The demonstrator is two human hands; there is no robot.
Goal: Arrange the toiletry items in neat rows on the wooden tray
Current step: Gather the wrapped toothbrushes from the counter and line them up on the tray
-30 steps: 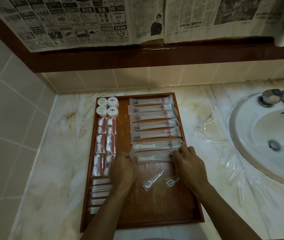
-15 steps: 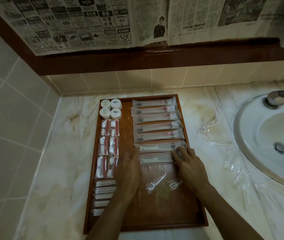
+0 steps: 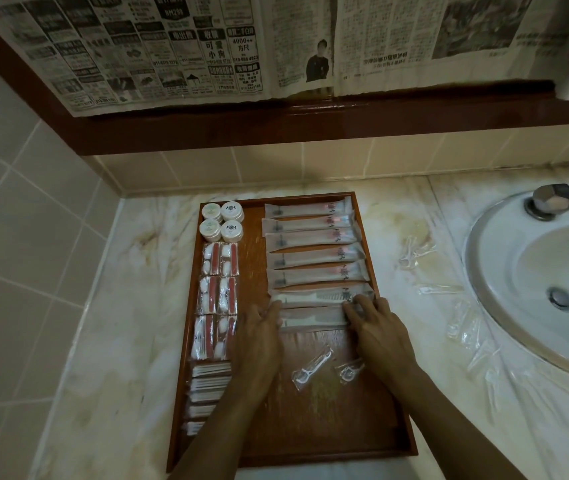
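Toiletry packets lie in rows on a rectangular reddish-brown wooden tray (image 3: 385,393) that sits on the cream marble counter (image 3: 110,341). Along the tray's right side runs a column of long translucent sachets (image 3: 312,252), each with a small dark emblem too blurred to read. At the near end of that column both hands work on the lowest translucent comb packet (image 3: 311,315): the left hand (image 3: 259,344) has its fingertips curled on the packet's left end, the right hand (image 3: 378,332) pinches its right end. At the tray's far left corner stand four small round white tubs (image 3: 222,221) with unreadable lid marks; below them along the left edge lie red-and-white packets (image 3: 219,294), then thin white sachets (image 3: 208,382). Two clear-wrapped floss picks (image 3: 312,368) lie loose near the tray's middle. More clear wrappers (image 3: 414,254) lie on the counter beside the white round basin (image 3: 536,278). Newspaper sheets (image 3: 179,50) hang above, with "4000++" legible.
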